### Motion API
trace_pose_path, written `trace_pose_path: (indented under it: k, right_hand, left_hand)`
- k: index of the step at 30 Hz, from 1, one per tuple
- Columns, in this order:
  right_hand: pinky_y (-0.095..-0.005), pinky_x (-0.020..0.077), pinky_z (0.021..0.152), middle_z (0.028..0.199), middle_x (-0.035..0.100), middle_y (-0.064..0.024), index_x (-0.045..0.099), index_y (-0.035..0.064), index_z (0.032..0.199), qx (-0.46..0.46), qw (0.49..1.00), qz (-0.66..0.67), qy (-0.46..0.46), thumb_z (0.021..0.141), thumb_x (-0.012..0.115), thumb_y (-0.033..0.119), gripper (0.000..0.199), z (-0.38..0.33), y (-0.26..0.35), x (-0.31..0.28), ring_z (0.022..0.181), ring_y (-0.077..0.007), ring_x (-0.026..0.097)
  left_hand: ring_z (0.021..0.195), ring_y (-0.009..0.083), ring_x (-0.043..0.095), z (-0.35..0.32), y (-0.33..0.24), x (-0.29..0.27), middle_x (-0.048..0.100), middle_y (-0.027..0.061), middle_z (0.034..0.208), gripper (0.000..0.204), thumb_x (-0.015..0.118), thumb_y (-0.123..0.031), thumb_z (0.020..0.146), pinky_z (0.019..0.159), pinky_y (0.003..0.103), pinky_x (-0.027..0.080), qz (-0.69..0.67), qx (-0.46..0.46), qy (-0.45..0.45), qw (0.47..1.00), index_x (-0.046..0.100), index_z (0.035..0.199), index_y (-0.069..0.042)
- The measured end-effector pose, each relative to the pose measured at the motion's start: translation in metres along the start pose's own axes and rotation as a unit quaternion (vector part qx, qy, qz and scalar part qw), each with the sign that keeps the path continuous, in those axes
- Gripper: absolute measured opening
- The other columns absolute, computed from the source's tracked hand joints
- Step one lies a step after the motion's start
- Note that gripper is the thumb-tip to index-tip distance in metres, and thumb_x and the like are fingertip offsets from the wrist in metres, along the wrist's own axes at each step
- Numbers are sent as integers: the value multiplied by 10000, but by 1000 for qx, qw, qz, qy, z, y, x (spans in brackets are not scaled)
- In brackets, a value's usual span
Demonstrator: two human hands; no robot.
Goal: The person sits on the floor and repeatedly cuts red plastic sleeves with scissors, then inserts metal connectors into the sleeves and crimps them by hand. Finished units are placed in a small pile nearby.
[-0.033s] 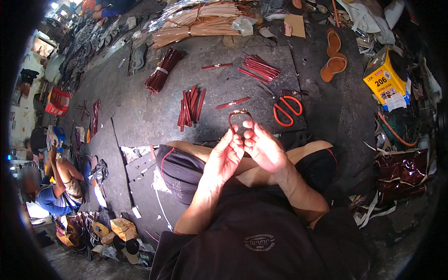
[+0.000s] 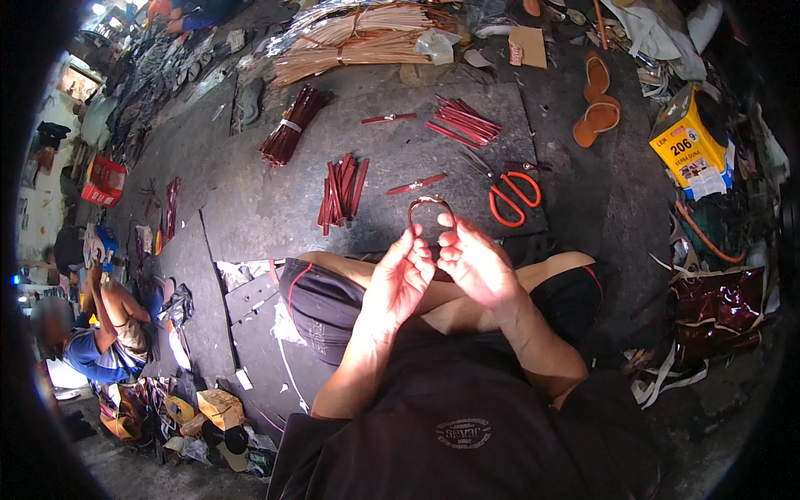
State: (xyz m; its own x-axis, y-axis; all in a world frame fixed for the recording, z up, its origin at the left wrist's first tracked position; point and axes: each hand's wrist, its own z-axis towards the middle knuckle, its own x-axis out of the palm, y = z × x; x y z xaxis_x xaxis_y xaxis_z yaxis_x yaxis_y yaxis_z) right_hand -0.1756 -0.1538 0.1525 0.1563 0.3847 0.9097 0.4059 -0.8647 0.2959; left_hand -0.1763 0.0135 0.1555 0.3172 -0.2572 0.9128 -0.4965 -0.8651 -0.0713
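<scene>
Two hands, left hand (image 2: 400,279), right hand (image 2: 475,265), bending red strap loop (image 2: 430,208)

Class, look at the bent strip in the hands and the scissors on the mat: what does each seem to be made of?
Strip: probably leather or a synthetic look-alike, reddish-brown with a slight sheen; it bends into a loop between the left hand and right hand. Scissors: orange handles look plastic, blades look dark metal.

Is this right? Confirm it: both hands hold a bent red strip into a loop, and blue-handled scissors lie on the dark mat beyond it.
Not quite: the scissors have orange handles, not blue, as the head view shows. The rest holds: left hand and right hand hold the looped strip before the mat.
</scene>
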Motion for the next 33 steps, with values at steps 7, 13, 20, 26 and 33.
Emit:
trace_pose_path:
  k: [7,13,20,26,33]
  right_hand:
    - [-317,561,757,882,645,-65,614,-16,1135,-38,929,-367,-23,988,543,107,205,-7,44,21,807,-139,640]
    - [-291,532,770,924,660,-69,610,-1,1122,-116,810,-572,60,970,603,149,214,-17,57,36,834,-132,645]
    - [-339,518,681,929,675,-123,587,32,1040,-173,665,-722,74,923,662,164,191,-25,58,67,798,-223,683]
    - [-376,505,653,848,635,-111,607,43,989,-370,551,-740,113,835,704,32,183,-22,50,67,732,-278,638]
    - [-360,499,681,867,639,-79,634,62,1012,-434,483,-751,122,796,722,7,240,-19,47,57,748,-238,627]
  left_hand:
    - [876,182,635,-8,-21,26,655,87,953,381,533,-372,996,782,304,535,44,63,42,996,596,1124,-20]
    - [839,130,637,-6,-9,37,653,13,912,123,649,-145,943,776,273,511,360,195,-15,912,595,1032,-78]
    - [834,141,636,-11,-3,42,654,52,908,162,640,-103,942,813,292,501,434,262,28,862,580,1077,-36]
    - [909,167,665,-14,-4,48,673,86,939,238,620,-105,953,825,305,547,447,278,65,848,550,1151,7]
    - [901,154,678,-15,-5,43,684,112,986,224,590,-68,966,841,287,567,440,268,74,854,546,1159,35]
